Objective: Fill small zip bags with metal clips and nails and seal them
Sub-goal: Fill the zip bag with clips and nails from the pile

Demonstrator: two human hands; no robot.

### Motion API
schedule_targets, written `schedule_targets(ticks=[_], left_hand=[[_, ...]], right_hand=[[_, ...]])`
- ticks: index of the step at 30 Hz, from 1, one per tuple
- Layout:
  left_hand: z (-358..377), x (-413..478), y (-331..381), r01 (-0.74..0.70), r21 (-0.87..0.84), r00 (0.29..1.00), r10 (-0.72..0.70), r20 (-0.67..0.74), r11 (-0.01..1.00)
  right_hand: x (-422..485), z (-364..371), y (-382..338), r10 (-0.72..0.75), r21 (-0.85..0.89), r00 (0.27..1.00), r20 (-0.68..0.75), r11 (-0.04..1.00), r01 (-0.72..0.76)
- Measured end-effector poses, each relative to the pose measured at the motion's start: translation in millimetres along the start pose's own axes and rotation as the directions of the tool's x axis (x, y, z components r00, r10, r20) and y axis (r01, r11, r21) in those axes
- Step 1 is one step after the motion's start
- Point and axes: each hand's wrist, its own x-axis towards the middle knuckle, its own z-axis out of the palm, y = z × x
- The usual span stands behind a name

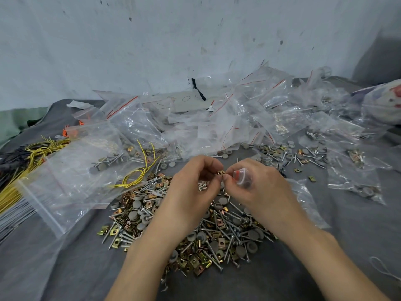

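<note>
Bag (pixel 243 178) crumpled in my right grip (pixel 260 190), fingers curled round it, above the pile (pixel 217 235) of clips and nails. Left grip (pixel 193 183) pinches a clip (pixel 221 172) just beside the bag.

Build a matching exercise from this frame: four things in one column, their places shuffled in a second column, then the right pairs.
Things
1. metal clip
2. small zip bag
3. yellow wire coil
4. pile of clips and nails

Places
A. on the grey cloth, beneath both forearms
B. gripped in the right hand
C. lying to the left of both hands
D. pinched at the fingertips of the left hand

Pairs: 1-D, 2-B, 3-C, 4-A
</note>
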Motion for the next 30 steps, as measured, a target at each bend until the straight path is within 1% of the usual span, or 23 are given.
schedule_targets(ticks=[4,6,10,12,17,21,25,27,30], left_hand=[[-3.9,0.9,-2.1,0.024,-0.048,1.0,-0.023,0.02,0.999],[-2.5,0.5,-1.0,0.014,-0.028,1.0,-0.014,0.003,1.0],[1.1,-1.7,2.7,-0.063,0.061,0.996,0.066,-0.064,0.996],[1.2,-2.0,2.3,-0.077,0.062,0.994,0.082,-0.073,0.995],[-1.9,-0.6,-4.1,0.001,-0.094,1.0,-0.004,-0.026,0.996],[-8.2,0.3,-6.2,0.024,-0.178,0.999,-0.019,0.031,0.984],[-11.7,2.5,-3.4,0.051,-0.255,0.998,-0.038,0.058,0.966],[-12.0,2.5,-2.1,0.064,-0.259,0.996,-0.047,0.073,0.964],[-12.2,1.4,-0.7,0.058,-0.171,0.997,-0.047,0.065,0.984]], right_hand=[[-0.2,-0.6,-1.3,-0.001,0.0,1.0,0.004,1.0,0.001],[-0.7,0.2,-1.5,-0.002,-0.003,1.0,-0.013,1.0,0.002],[-0.7,1.8,-2.2,0.011,-0.003,0.999,-0.053,1.0,-0.011],[0.1,1.4,-1.9,0.013,0.023,0.998,-0.057,1.0,-0.011],[1.8,1.0,-0.4,-0.015,0.067,0.999,-0.037,0.998,0.017],[0.6,0.4,0.4,-0.028,0.065,0.999,-0.018,0.997,0.029],[0.3,-1.6,2.0,-0.043,0.067,0.999,-0.002,0.997,0.043],[-0.9,-1.4,3.2,-0.056,0.055,0.998,0.013,0.997,0.055],[-1.5,-1.2,4.8,-0.059,0.033,0.997,0.041,0.998,0.058]])
